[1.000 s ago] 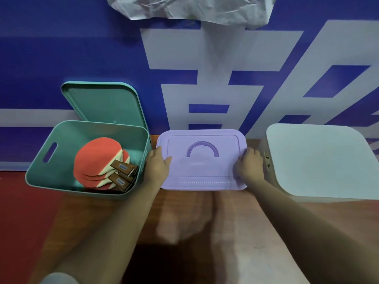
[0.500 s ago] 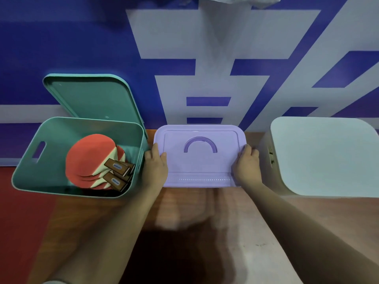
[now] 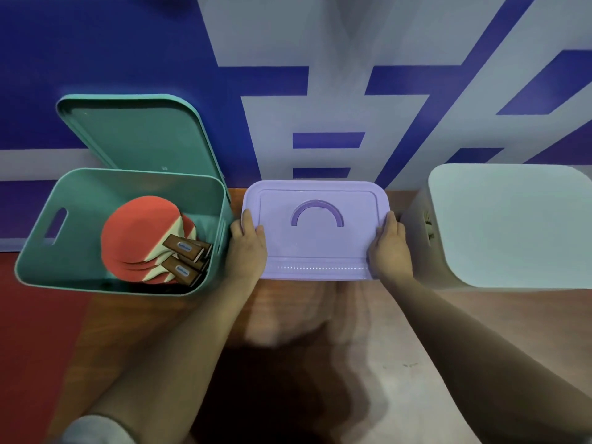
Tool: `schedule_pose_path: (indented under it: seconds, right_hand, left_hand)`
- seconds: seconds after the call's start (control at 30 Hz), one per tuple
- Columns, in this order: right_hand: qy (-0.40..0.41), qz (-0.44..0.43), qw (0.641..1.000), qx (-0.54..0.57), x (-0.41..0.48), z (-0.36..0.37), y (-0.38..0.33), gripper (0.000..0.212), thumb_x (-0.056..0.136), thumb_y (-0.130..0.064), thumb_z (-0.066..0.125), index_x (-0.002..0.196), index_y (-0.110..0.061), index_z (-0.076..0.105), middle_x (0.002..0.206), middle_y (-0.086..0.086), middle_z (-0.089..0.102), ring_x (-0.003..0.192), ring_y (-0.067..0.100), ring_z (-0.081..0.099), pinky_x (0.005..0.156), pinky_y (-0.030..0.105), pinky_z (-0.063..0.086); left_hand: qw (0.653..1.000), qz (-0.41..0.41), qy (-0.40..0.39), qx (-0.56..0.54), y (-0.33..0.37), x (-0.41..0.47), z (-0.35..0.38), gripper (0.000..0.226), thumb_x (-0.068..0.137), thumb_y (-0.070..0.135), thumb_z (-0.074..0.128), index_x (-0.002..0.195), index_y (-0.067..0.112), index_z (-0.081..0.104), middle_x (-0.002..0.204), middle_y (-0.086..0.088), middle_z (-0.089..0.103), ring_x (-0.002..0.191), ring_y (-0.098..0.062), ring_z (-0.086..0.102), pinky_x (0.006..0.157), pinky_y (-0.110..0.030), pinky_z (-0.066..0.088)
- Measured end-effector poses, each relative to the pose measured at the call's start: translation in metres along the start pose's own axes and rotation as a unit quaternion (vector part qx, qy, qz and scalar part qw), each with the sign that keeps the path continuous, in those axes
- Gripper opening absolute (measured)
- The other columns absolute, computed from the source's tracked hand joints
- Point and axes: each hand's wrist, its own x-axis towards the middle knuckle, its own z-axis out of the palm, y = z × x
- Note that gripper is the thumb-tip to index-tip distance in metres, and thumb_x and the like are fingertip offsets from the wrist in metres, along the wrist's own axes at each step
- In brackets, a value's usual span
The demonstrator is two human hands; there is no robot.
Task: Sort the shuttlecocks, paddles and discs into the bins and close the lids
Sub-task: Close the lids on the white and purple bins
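Currently both hands are on the purple lid (image 3: 315, 248), which sits flat on the middle bin at the far edge of the tabletop (image 3: 304, 318); the bin body under it is hidden. Left hand (image 3: 246, 248) holds the lid's left short edge and right hand (image 3: 389, 248) holds the right short edge. On each, the thumb looks to be on top with the fingers running along the rim, so both are gripping the lid. Can't tell how hard they press. The lid's arched handle (image 3: 317, 213) lies untouched between the hands. The green bin (image 3: 61, 251) sits at the far-left corner, overhanging the tabletop's left edge and just beside the left hand. It's open, and its green lid (image 3: 137, 136) stands tilted behind it against the blue-and-white wall (image 3: 96, 59). Inside it is a stack of red paddles (image 3: 137, 238), blades toward the left and brown handles (image 3: 185, 248) pointing at the right wall. The white bin (image 3: 416, 251) is at the far-right corner, near the right hand, with its white lid (image 3: 512, 225) on. Contents of the purple and white bins are not visible. A grey sleeve (image 3: 96, 431) shows at the left elbow, and a red floor (image 3: 32, 331) lies past the left edge.
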Motion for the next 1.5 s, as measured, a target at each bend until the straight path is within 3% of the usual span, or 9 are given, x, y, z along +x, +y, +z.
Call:
schedule_pose_path:
  seconds: [0.1,0.17,0.27,0.37,0.47,0.57,0.87,1.33,1.5]
  right_hand:
    - [-0.042,0.020,0.999,-0.003,-0.003,-0.009,-0.008,0.051,0.100,-0.024,0.043,0.147,-0.017,0.023,0.134,0.011,0.041,0.112,0.033,0.055,0.093,0.045,0.050]
    - [-0.071,0.043,0.997,0.002,-0.007,-0.017,-0.018,0.062,0.096,-0.018,0.055,0.148,-0.013,0.021,0.146,0.010,0.034,0.128,0.033,0.046,0.103,0.043,0.045]
    - [-0.064,-0.008,0.998,-0.012,-0.021,-0.029,-0.033,0.068,0.099,-0.019,0.049,0.154,-0.005,0.010,0.160,0.013,0.016,0.145,0.032,0.025,0.116,0.040,0.029]
    - [-0.050,-0.077,0.996,-0.007,-0.045,-0.048,-0.055,0.061,0.099,-0.024,0.045,0.150,0.000,0.021,0.154,0.020,0.025,0.137,0.035,0.035,0.111,0.040,0.033]
    - [-0.062,-0.111,0.992,0.020,-0.075,-0.065,-0.079,0.058,0.096,-0.029,0.052,0.143,-0.003,0.033,0.145,0.018,0.035,0.122,0.034,0.048,0.101,0.037,0.040]
    - [-0.072,-0.146,0.986,0.036,-0.096,-0.074,-0.103,0.054,0.094,-0.031,0.055,0.139,-0.006,0.039,0.141,0.014,0.042,0.121,0.030,0.050,0.099,0.035,0.041]
    - [-0.076,-0.227,0.970,0.033,-0.110,-0.069,-0.234,0.054,0.093,-0.032,0.055,0.137,-0.004,0.040,0.138,0.017,0.043,0.113,0.031,0.054,0.093,0.039,0.044]
    - [-0.073,-0.129,0.989,-0.014,-0.038,0.047,-0.377,0.061,0.090,-0.040,0.056,0.132,-0.002,0.034,0.132,0.024,0.040,0.122,0.044,0.046,0.101,0.044,0.040]
    - [-0.075,-0.098,0.991,0.053,-0.035,0.071,-0.387,0.059,0.088,-0.044,0.060,0.124,-0.002,0.039,0.130,0.022,0.050,0.116,0.037,0.052,0.095,0.043,0.046]
  left_hand:
    - [0.999,-0.018,-0.040,-0.019,0.004,0.000,-0.011,0.055,0.103,0.023,0.035,0.152,0.008,0.016,0.158,-0.017,0.017,0.142,-0.036,0.027,0.113,-0.048,0.030]
    - [0.997,-0.031,-0.068,-0.032,0.008,-0.004,-0.020,0.059,0.102,0.022,0.038,0.153,0.005,0.014,0.161,-0.016,0.008,0.146,-0.034,0.019,0.118,-0.046,0.023]
    - [0.995,-0.023,-0.079,-0.057,0.014,-0.022,-0.036,0.062,0.100,0.024,0.045,0.152,0.004,0.019,0.162,-0.010,0.009,0.147,-0.026,0.021,0.117,-0.035,0.022]
    - [0.996,0.010,-0.017,-0.082,0.015,-0.051,-0.065,0.050,0.096,0.022,0.051,0.142,0.007,0.040,0.145,-0.013,0.041,0.129,-0.029,0.045,0.106,-0.035,0.035]
    - [0.995,0.021,0.021,-0.093,0.010,-0.075,-0.102,0.033,0.093,0.017,0.055,0.125,0.007,0.056,0.121,-0.012,0.054,0.111,-0.028,0.055,0.093,-0.030,0.039]
    - [0.992,0.018,0.066,-0.110,-0.005,-0.093,-0.140,0.027,0.090,0.012,0.058,0.116,0.005,0.060,0.111,-0.012,0.058,0.101,-0.028,0.059,0.093,-0.035,0.045]
    - [0.978,-0.026,0.179,-0.102,-0.066,-0.080,-0.252,0.031,0.091,0.024,0.056,0.119,0.011,0.055,0.118,-0.005,0.054,0.105,-0.021,0.055,0.095,-0.036,0.045]
    - [0.996,-0.039,0.047,-0.064,-0.163,0.107,-0.290,0.074,0.085,0.039,0.059,0.144,0.010,0.026,0.144,-0.017,0.033,0.131,-0.037,0.039,0.106,-0.048,0.038]
    - [0.990,-0.019,0.045,-0.129,-0.171,0.123,-0.275,0.060,0.090,0.036,0.058,0.134,0.006,0.030,0.137,-0.020,0.043,0.124,-0.035,0.045,0.096,-0.042,0.040]
